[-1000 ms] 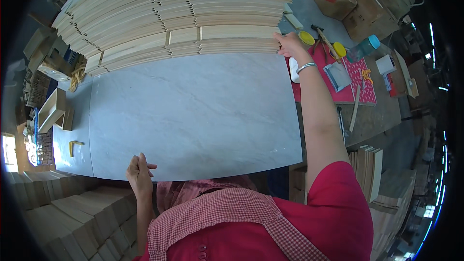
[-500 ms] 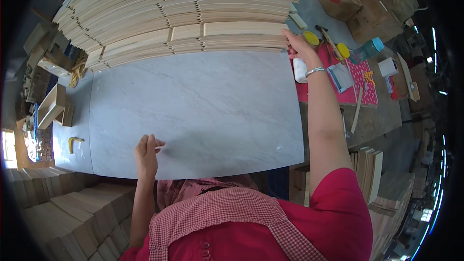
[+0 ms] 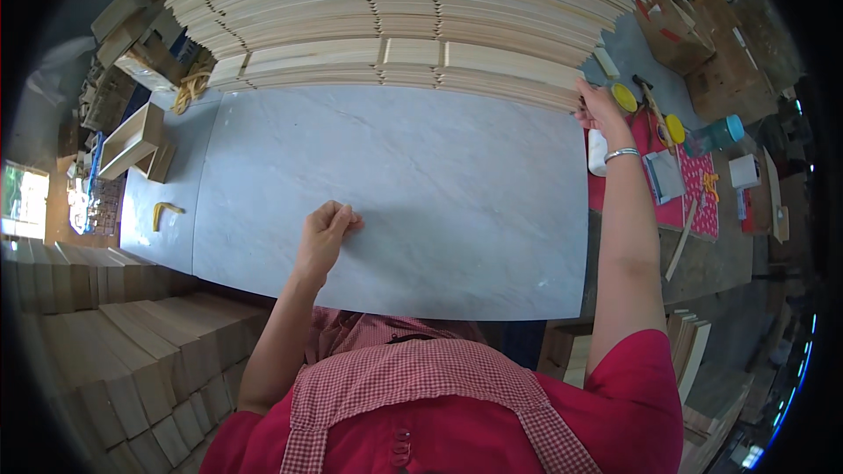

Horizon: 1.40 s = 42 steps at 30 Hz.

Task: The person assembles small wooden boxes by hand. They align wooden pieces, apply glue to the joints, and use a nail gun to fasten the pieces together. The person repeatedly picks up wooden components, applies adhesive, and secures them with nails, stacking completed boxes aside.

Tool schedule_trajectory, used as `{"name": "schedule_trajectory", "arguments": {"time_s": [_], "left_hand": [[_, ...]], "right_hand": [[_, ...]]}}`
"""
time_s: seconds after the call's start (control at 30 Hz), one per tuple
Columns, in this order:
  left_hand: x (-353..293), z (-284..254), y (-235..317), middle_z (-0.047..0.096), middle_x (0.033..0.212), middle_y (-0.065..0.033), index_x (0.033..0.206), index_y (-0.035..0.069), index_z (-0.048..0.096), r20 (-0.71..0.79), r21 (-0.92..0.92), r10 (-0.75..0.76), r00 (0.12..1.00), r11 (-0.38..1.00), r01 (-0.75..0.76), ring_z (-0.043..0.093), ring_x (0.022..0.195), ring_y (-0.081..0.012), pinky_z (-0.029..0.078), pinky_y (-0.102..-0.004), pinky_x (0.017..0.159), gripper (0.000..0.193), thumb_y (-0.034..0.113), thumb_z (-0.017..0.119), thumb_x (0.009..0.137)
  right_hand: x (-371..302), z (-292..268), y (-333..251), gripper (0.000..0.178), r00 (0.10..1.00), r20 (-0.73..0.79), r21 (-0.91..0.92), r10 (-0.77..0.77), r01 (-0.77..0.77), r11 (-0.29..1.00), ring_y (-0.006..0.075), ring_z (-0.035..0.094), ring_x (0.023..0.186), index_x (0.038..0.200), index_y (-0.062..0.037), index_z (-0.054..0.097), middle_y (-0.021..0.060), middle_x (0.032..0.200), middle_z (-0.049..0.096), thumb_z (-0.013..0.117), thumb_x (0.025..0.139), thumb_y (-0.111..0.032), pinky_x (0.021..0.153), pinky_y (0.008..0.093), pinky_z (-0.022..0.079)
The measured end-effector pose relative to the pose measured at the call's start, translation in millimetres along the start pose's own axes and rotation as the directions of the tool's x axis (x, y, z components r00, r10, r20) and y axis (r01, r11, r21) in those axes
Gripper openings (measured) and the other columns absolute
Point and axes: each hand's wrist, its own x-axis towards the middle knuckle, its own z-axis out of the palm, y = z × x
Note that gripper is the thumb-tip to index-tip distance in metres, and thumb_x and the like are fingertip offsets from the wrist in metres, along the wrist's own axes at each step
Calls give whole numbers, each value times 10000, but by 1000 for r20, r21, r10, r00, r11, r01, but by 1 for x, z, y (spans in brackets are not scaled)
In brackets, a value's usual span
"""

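Note:
My right hand (image 3: 600, 109) reaches far out to the right end of the stacked wooden slats (image 3: 509, 57), its fingers closed round the end of the front ones. How many slats lie in its grip is hidden by the fingers. These pale slats have notched ends and lie in long rows across the far side of the table. My left hand (image 3: 328, 232) is curled into a loose fist over the grey marbled tabletop (image 3: 395, 167), near its front edge, and nothing shows in it.
Beside my right hand are a white bottle (image 3: 597, 153), a yellow lid (image 3: 623, 97), a hammer (image 3: 652, 101) and a teal-capped bottle (image 3: 716, 134) on pink cloth. Small wooden boxes (image 3: 133, 142) stand at left. Wood blocks (image 3: 132, 342) are piled lower left.
My left hand has moved farther over the tabletop and slightly right. My right hand stays at the slats' end. The whole view has shifted, so the table appears farther right.

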Motion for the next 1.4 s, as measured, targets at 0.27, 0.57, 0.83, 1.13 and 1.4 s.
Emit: {"name": "schedule_trajectory", "arguments": {"time_s": [0.27, 0.57, 0.83, 1.13, 1.4], "left_hand": [[-3, 0, 8, 709, 950, -75, 947, 29, 656, -40, 31, -35, 999, 999, 36, 684, 938, -164, 495, -298, 811, 321, 305, 539, 1063], [47, -6, 43, 665, 1172, -182, 1154, -35, 599, -23, -357, -138, 990, 926, 120, 661, 1112, -277, 530, -382, 909, 515, 465, 544, 1042], [214, -17, 89, 495, 1340, -232, 1487, 20, 292, -14, -737, -218, 976, 662, 137, 615, 1159, -391, 525, -526, 995, 999, 516, 832, 808], [153, 16, 93, 597, 1157, -209, 1293, 66, 569, -24, -746, -132, 991, 662, 70, 644, 1006, -344, 608, -466, 831, 479, 299, 744, 913], [-53, -8, -12, 627, 1046, -44, 1167, 114, 622, -85, -777, -288, 954, 619, 117, 677, 911, -248, 602, -419, 778, 251, 272, 689, 983]], "right_hand": [[2, 1, -15, 527, 999, -8, -80, 31, -32, 996, 67, 490, 556, 891, -112, 616, -41, 729, 526, 697, 872, -633, 471, 232, 380], [-14, 3, 2, 481, 990, -140, 264, 33, 5, 964, 68, 387, 447, 707, -188, 526, -77, 545, 411, 747, 848, -591, 437, 257, 324], [-60, 8, 6, 495, 999, -3, 458, -39, 36, 888, 55, 347, 403, 744, -204, 481, -75, 553, 412, 750, 849, -607, 401, 242, 275], [-153, -13, 73, 504, 975, -210, 268, -65, 122, 956, 75, 478, 454, 828, -70, 625, -27, 562, 486, 636, 956, -557, 383, 232, 383], [-237, -49, 66, 411, 909, -63, -359, -412, 365, 859, 195, 655, 577, 891, 30, 673, 116, 699, 666, 662, 977, -372, 579, 345, 510]]}}
